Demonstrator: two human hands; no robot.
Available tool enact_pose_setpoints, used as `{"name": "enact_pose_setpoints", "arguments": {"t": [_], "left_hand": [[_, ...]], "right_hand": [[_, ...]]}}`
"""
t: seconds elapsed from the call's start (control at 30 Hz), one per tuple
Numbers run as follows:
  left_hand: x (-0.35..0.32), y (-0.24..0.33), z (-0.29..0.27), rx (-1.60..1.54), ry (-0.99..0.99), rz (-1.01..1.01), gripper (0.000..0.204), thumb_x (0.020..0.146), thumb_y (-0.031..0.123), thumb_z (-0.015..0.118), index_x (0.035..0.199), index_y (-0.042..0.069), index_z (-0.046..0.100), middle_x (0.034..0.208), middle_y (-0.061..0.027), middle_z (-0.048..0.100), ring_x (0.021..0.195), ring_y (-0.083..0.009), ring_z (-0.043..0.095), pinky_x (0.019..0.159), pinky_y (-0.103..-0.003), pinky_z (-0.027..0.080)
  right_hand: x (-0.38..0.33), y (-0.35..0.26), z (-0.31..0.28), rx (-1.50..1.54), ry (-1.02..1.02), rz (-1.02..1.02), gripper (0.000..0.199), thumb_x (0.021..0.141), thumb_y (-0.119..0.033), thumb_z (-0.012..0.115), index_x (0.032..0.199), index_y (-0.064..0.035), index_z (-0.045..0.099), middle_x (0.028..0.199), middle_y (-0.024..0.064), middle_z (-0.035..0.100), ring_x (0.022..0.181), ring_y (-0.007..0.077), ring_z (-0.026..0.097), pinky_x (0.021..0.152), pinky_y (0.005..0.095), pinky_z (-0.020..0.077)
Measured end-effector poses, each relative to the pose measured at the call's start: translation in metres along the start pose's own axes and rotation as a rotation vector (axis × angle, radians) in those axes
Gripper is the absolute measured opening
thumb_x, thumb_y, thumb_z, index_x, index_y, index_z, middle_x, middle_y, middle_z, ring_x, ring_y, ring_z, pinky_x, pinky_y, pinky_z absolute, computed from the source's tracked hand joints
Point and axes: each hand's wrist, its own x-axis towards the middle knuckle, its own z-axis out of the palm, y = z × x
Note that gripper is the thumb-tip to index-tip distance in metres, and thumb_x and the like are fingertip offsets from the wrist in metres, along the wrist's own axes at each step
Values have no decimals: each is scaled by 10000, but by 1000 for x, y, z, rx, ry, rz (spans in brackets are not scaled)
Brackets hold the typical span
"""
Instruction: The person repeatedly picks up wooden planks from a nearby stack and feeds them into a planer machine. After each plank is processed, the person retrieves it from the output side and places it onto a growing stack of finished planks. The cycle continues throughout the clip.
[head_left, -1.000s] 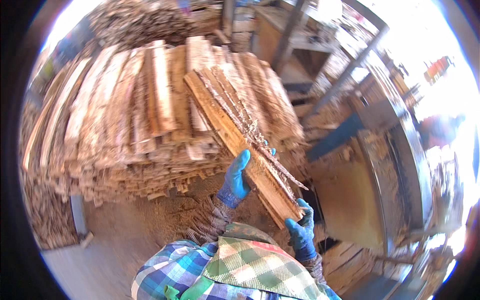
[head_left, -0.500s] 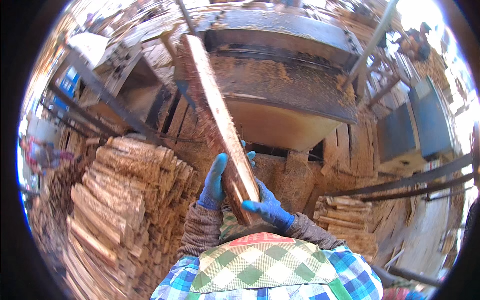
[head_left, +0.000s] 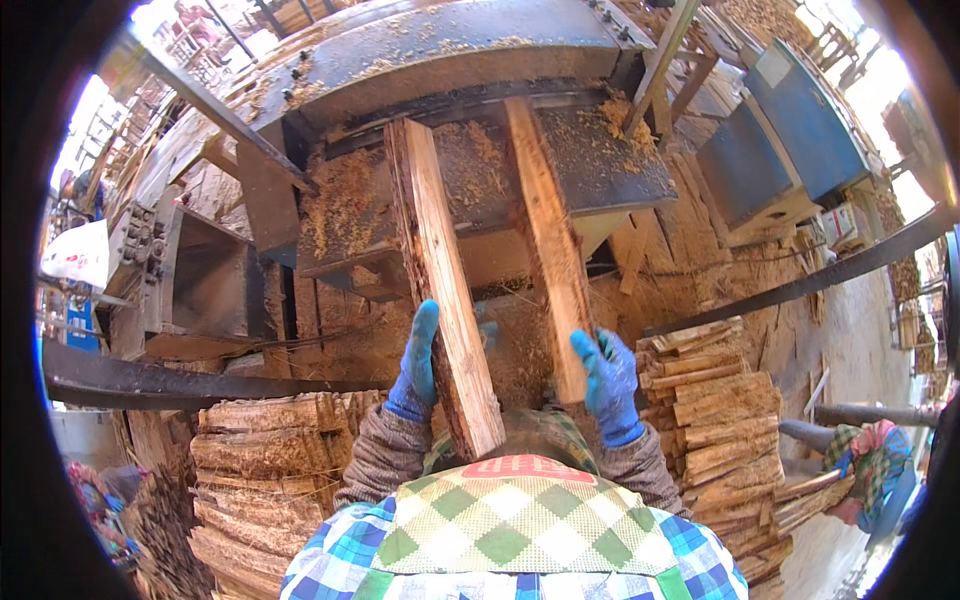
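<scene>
My left hand (head_left: 412, 368), in a blue glove, is closed round a long wooden slab (head_left: 450, 290) with dark bark along its left edge. Its thumb lies on the near left side, and fingertips show past the right side. In my right hand (head_left: 610, 385), also gloved, is the near end of a second wooden slab (head_left: 555, 250), gripped at its right edge. Both slabs point away from me, a gap between them. Their far ends reach over the sawdust-strewn metal table (head_left: 470, 165) of a machine; whether they touch it I cannot tell.
Stacked slabs stand at my left (head_left: 280, 470) and at my right (head_left: 725, 440). A machine housing (head_left: 460, 55) spans the far side. Dark curved rails (head_left: 200, 380) run at both sides. Blue metal cabinets (head_left: 805, 115) stand far right. Another person (head_left: 875, 465) is at the lower right.
The slabs, held close together before, are now apart, one in each hand. My right hand has moved right. The view has shifted, bringing the machine table nearer the middle.
</scene>
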Motion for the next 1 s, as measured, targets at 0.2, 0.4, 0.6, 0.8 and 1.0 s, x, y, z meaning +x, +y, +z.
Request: {"name": "enact_pose_setpoints", "arguments": {"t": [0.2,0.4,0.6,0.8,1.0], "left_hand": [[57,20,16,-27,-23,40,792,967,609,640,1500,43,493,1364,-199,634,1236,-385,643,1021,-494,563],[72,19,36,-13,-22,86,730,1010,545,613,1527,52,464,1383,-184,616,1252,-398,632,1029,-508,559],[66,17,45,-28,45,108,713,1010,552,605,1504,52,488,1347,-182,634,1246,-396,638,1018,-503,564],[66,17,51,36,166,100,758,991,585,614,1501,41,483,1311,-180,650,1200,-369,657,1021,-517,558],[68,15,49,34,101,120,831,991,591,592,1575,38,383,1457,-228,562,1317,-411,580,1089,-552,512]], "right_hand": [[39,-44,-18,9,39,-52,327,960,-335,764,881,-31,675,750,-82,447,691,55,377,595,267,331],[65,-57,-37,-53,-19,-65,369,966,-372,746,967,-4,725,746,-70,494,684,60,401,605,277,354],[98,-38,-36,-167,120,-54,400,958,-382,769,838,-16,663,668,-40,408,646,89,368,569,313,326],[177,-31,-13,-457,320,-625,469,926,-260,798,1255,47,666,1068,187,686,971,292,675,841,408,573],[279,-69,37,-603,566,-822,269,943,-229,768,1046,15,720,1017,201,684,921,352,678,782,433,567]]}}
